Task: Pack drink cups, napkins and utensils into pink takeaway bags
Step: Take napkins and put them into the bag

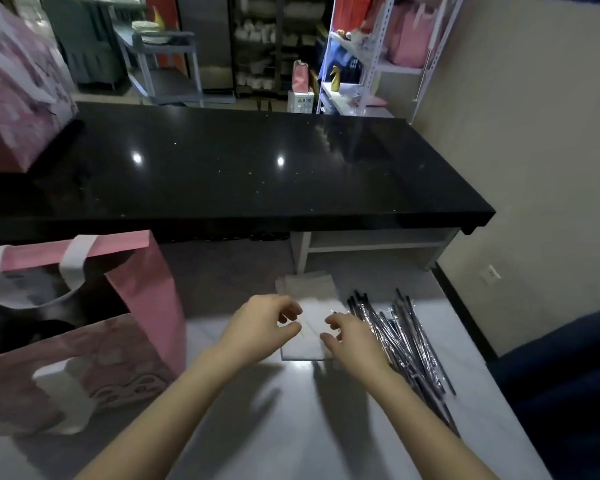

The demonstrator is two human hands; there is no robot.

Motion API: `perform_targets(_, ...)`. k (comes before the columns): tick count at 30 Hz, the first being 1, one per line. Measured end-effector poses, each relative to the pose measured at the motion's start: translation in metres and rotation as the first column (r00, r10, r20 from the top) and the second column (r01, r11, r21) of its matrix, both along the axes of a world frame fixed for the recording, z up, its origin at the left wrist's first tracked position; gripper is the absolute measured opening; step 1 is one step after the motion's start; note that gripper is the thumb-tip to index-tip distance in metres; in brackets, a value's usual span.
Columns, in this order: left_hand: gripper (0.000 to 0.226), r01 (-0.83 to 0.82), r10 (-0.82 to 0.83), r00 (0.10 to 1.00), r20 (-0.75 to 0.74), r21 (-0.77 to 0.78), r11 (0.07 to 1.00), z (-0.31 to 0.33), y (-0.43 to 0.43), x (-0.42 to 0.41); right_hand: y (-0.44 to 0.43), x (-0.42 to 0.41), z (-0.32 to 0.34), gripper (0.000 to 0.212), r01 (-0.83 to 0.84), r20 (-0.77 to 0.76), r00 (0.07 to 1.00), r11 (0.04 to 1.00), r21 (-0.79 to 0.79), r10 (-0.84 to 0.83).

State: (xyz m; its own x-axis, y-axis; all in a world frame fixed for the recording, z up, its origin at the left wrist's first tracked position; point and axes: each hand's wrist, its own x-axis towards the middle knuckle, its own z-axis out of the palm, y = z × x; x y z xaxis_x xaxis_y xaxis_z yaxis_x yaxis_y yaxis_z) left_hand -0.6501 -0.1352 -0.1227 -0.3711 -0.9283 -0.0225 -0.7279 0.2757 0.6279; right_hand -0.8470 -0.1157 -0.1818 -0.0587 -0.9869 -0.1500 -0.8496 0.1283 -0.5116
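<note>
A stack of white napkins [310, 327] lies on the white table. My left hand [260, 323] hovers over its left side with thumb and fingers curled toward the top sheet. My right hand [350, 336] sits over its right side, fingers bent at the napkin edge. Whether either hand actually pinches a sheet is blurred. An open pink takeaway bag [146, 292] with white handles stands at the left; a dark cup lid shows inside. Wrapped black straws [402, 337] lie in a heap right of the napkins.
A black glossy counter [243, 168] runs across behind the table. Another pink bag [18, 95] stands on its far left. A second napkin pile [305, 280] lies farther back. A wall [534, 168] and a dark blue object [568, 393] bound the right.
</note>
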Motion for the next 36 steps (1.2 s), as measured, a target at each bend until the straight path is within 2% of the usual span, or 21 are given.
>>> perform_targets(3,0.027,-0.069,0.068,0.998,0.012,0.070,0.995,-0.033,-0.024,-0.021,-0.012,-0.004,-0.014,0.042,0.004,0.059,0.998,1.000,0.019,-0.005)
perform_targets(8,0.036,-0.155,0.148,0.985,0.089,0.080,0.985,-0.064,-0.055,-0.048,-0.027,-0.016,-0.031,0.042,-0.021,-0.031,0.999,0.999,-0.033,0.020)
perform_targets(13,0.054,-0.164,0.154,0.983,0.103,0.099,0.981,-0.079,-0.079,-0.069,-0.041,-0.030,-0.041,0.063,-0.031,-0.125,0.992,0.998,-0.045,0.025)
perform_targets(16,0.049,-0.154,0.146,0.987,0.063,0.140,0.978,-0.085,-0.088,-0.074,-0.048,-0.032,-0.042,0.068,-0.043,-0.137,0.990,0.998,-0.053,0.035)
perform_targets(19,0.027,-0.150,0.146,0.988,0.042,0.135,0.979,-0.089,-0.090,-0.071,-0.048,-0.029,-0.039,0.058,0.006,-0.080,0.997,0.994,-0.111,-0.015)
perform_targets(21,0.024,-0.146,0.145,0.989,0.009,0.106,0.984,-0.091,-0.087,-0.067,-0.045,-0.026,-0.037,0.046,0.048,-0.017,0.999,0.984,-0.169,-0.052)
perform_targets(23,0.027,-0.121,0.124,0.992,-0.038,0.074,0.990,-0.088,-0.082,-0.063,-0.041,-0.025,-0.038,0.035,0.085,0.075,0.995,0.967,-0.241,-0.069)
perform_targets(26,0.039,-0.110,0.115,0.989,-0.094,0.057,0.992,-0.080,-0.075,-0.059,-0.036,-0.024,-0.038,0.030,0.095,0.142,0.988,0.953,-0.288,-0.056)
perform_targets(30,0.045,-0.148,0.170,0.968,-0.187,0.127,0.981,-0.067,-0.063,-0.055,-0.030,-0.025,-0.032,0.017,0.084,0.208,0.978,0.933,-0.350,-0.010)
perform_targets(32,0.046,-0.123,0.145,0.966,-0.212,0.116,0.986,-0.059,-0.056,-0.052,-0.025,-0.025,-0.026,0.017,0.075,0.261,0.965,0.932,-0.356,0.022)
perform_targets(36,0.030,-0.068,0.066,0.981,-0.183,-0.004,0.998,-0.042,-0.042,-0.044,-0.012,-0.024,-0.004,0.015,0.058,0.379,0.925,0.966,-0.250,0.043)
